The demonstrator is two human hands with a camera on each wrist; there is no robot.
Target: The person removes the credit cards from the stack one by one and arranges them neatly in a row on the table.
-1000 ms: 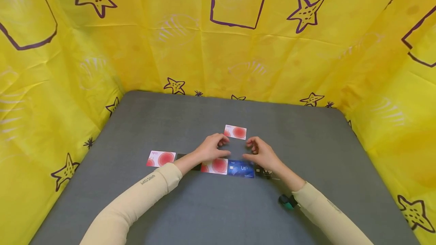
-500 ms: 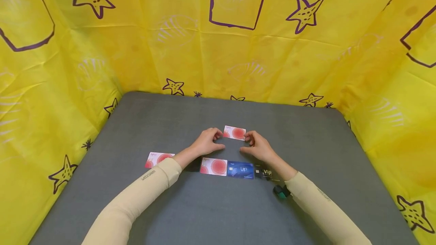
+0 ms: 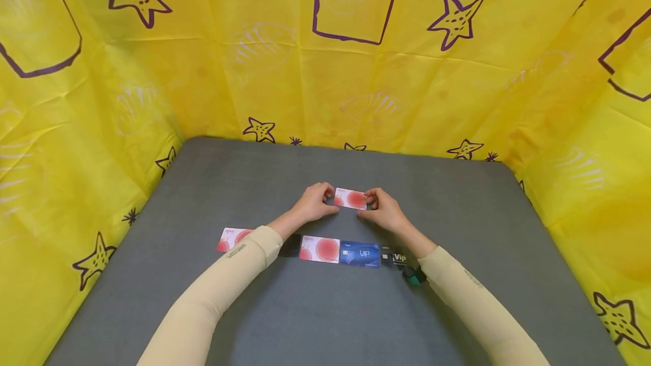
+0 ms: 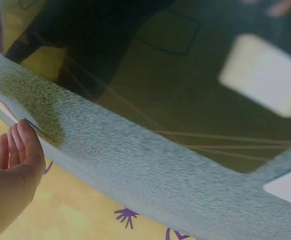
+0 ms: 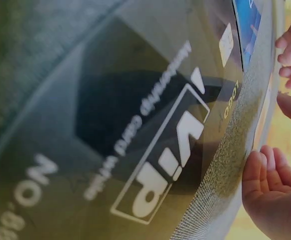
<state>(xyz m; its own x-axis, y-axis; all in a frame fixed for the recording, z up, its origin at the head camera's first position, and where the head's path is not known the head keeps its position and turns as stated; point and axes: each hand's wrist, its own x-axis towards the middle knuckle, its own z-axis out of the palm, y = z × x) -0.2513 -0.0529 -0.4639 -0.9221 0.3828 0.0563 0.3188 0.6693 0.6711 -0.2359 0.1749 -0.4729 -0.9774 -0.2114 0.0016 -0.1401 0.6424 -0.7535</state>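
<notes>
A white card with red circles (image 3: 351, 199) lies on the grey mat (image 3: 325, 309), behind a row of cards. My left hand (image 3: 326, 199) pinches its left end and my right hand (image 3: 371, 202) pinches its right end, fingers curled. The row holds a red-and-white card (image 3: 233, 238), a black card (image 3: 290, 245) half under my left sleeve, another red-and-white card (image 3: 319, 248), a blue VIP card (image 3: 359, 254) and a black VIP card (image 3: 398, 257). The right wrist view shows the black VIP card (image 5: 150, 165) close up and my fingers (image 5: 265, 185) at the right edge.
Yellow sheeting with purple stars (image 3: 325, 72) walls the mat on three sides. In the left wrist view a glossy black card (image 4: 185, 75) fills the frame above the grey mat (image 4: 135, 170), with my left hand (image 4: 15, 165) at the lower left.
Both hands have moved away from me, from above the row of cards to the far red-and-white card, and now pinch its two ends.
</notes>
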